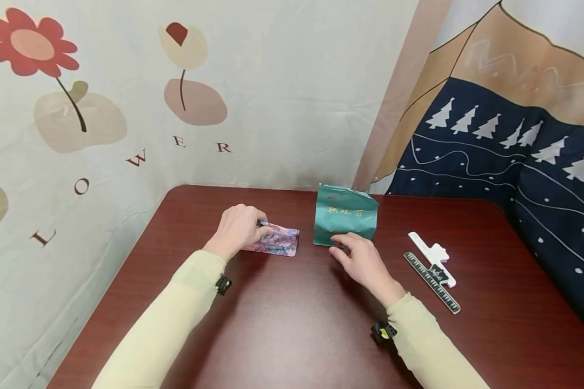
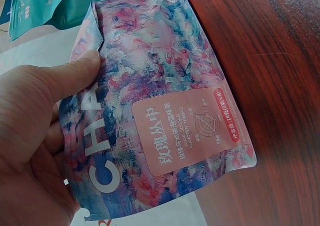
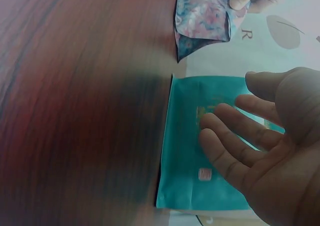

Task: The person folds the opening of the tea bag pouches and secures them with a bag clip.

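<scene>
My left hand (image 1: pixel 238 229) pinches the top edge of a pink and blue patterned tea bag pouch (image 2: pixel 150 75), thumb on its printed front. In the head view the pouch (image 1: pixel 284 241) is at the back of the table, left of a green pouch (image 1: pixel 340 208) with gold lettering. That green pouch stands upright, its top slightly creased. In front of it is my right hand (image 1: pixel 362 262), fingers spread and loosely bent, holding nothing. The right wrist view has this hand (image 3: pixel 280 151) before the green pouch (image 3: pixel 182 146); whether the fingertips touch it I cannot tell.
To the right on the dark red wooden table (image 1: pixel 292 324) lie a white clip (image 1: pixel 430 256) and a dark green clip (image 1: pixel 428 281) with a piano-key pattern. A printed cloth (image 1: pixel 292 108) with flowers hangs behind the table, and a navy tree-patterned cloth (image 1: pixel 472 156) hangs at the right.
</scene>
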